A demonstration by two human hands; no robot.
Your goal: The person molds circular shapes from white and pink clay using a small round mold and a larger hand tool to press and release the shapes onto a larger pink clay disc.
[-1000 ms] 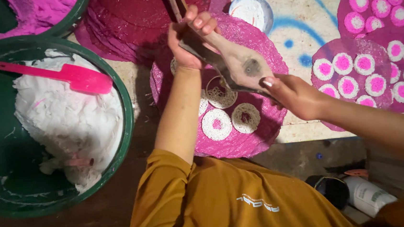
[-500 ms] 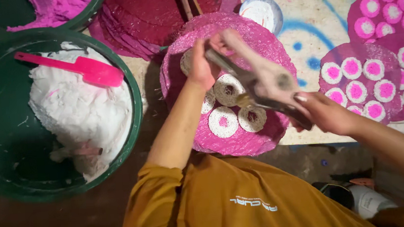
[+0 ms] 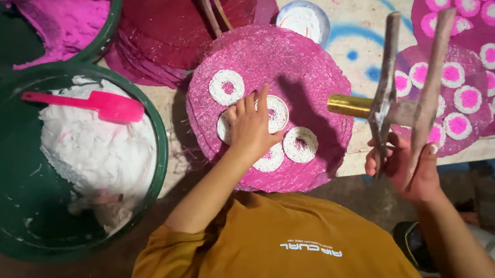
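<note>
My left hand (image 3: 250, 127) rests flat, fingers spread, on white rings (image 3: 227, 87) with pink centres that lie on a big pink round sheet (image 3: 306, 64). More rings (image 3: 300, 144) sit beside and under the hand. My right hand (image 3: 407, 167) grips a metal tong-like tool (image 3: 410, 91) with two long handles and a brass tube (image 3: 348, 105) at its head, held upright to the right of the pink sheet.
A green tub (image 3: 4, 193) at left holds white paste and a pink scoop (image 3: 94, 104). A second green tub (image 3: 93, 42) with pink paste, dark red sheets (image 3: 162, 28), a small white bowl (image 3: 304, 20) and pink sheets (image 3: 463, 39) covered with finished rings surround the work.
My right hand pulled the tong tool off the pink sheet to the right and stood it upright. My left hand let go of the tool and dropped flat onto the rings.
</note>
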